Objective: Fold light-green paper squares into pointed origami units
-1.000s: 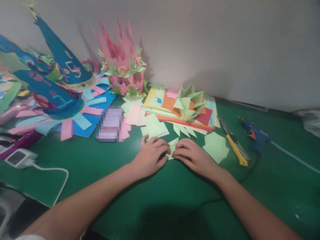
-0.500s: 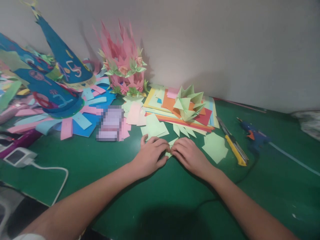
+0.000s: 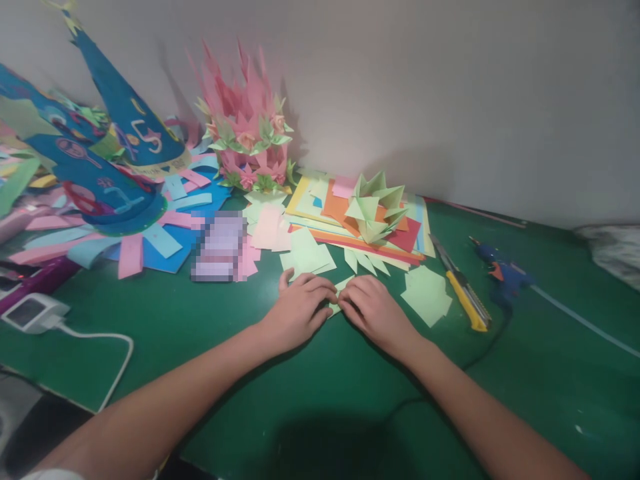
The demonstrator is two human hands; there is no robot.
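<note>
A small light green paper piece (image 3: 345, 283) lies on the green table between my hands, mostly covered by fingers. My left hand (image 3: 303, 310) is closed on its left side, fingertips pressed to the paper. From the right, my right hand (image 3: 373, 307) pinches the same paper, its fingertips nearly touching the left ones. Just beyond them are several folded green leaf shapes (image 3: 367, 260). Loose green paper squares (image 3: 309, 252) are stacked behind my left hand, and another green stack (image 3: 427, 293) sits right of my right hand.
A yellow utility knife (image 3: 467, 300) and a blue glue gun (image 3: 507, 273) with a cord lie at right. Behind are coloured sheets (image 3: 305, 200) under a green folded paper ring (image 3: 376, 208), and a pink paper crown (image 3: 245, 127). Blue cone hats (image 3: 133, 113) and a white cable (image 3: 120, 373) occupy the left.
The whole view has shifted slightly, so things appear a little further left. My hands keep nearly the same pose on the green paper.
</note>
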